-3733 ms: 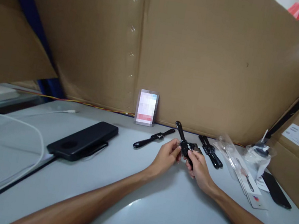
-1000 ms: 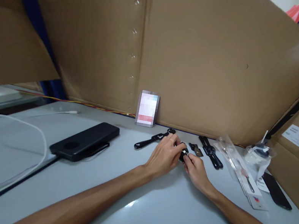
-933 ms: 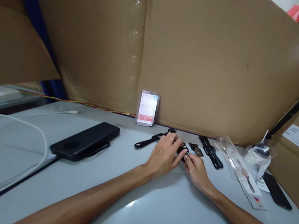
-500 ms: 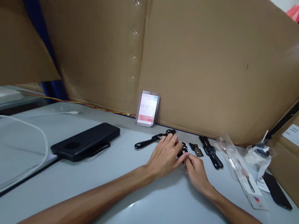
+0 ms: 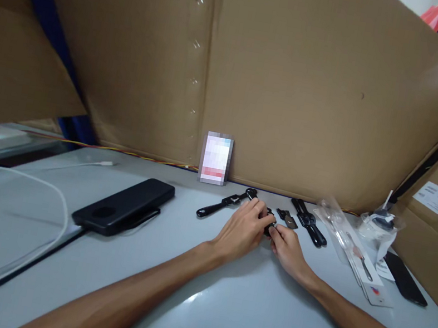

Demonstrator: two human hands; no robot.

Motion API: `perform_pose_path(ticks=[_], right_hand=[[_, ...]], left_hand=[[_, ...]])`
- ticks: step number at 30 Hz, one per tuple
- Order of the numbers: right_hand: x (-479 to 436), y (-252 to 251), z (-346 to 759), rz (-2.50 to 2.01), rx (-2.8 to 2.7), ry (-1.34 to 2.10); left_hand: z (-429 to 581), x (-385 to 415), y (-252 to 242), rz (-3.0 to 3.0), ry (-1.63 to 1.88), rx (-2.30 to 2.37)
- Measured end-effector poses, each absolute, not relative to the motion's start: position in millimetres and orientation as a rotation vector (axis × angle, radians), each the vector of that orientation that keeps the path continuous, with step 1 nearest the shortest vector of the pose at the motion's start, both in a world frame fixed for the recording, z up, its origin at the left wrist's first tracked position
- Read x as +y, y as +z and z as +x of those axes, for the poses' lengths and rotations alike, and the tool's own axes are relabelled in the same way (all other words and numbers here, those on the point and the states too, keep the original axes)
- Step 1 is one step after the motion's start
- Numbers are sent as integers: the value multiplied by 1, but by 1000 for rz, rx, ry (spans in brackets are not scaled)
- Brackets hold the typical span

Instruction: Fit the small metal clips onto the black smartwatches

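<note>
My left hand (image 5: 242,226) is closed round a small dark part (image 5: 269,228), whose shape is mostly covered by the fingers. From the right, my right hand (image 5: 287,248) pinches the same part with thumb and fingertips. Beyond and left of my left hand lies a black-handled tool (image 5: 211,209), its far end partly behind my fingers. Small dark and brown metal pieces (image 5: 289,220) rest just behind my right hand. A second black tool with two handles (image 5: 310,224) lies to their right.
A black rectangular device (image 5: 122,204) and a white cable (image 5: 64,199) lie on the left. A lit screen (image 5: 215,158) leans against the cardboard wall (image 5: 300,88). On the right are clear packaging (image 5: 355,256), a bagged container (image 5: 379,229) and a dark phone-like slab (image 5: 406,279).
My left thumb and fingers have shifted around the small part, which shows more between my hands. More of the black-handled tool is uncovered.
</note>
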State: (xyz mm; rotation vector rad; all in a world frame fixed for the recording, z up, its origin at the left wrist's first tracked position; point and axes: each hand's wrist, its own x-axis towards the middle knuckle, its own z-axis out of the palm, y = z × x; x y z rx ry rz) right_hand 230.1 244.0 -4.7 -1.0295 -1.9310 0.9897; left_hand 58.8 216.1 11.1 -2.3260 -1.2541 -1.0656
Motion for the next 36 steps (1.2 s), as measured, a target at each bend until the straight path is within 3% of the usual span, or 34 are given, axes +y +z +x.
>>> perform_pose_path(ticks=[27, 36], right_hand=[[244, -5, 231, -1012, -1930, 1027], [242, -6, 230, -985, -1985, 924]], left_hand=[[59, 214, 15, -2207, -1180, -1313], [61, 213, 18, -2159, -1028, -1428]])
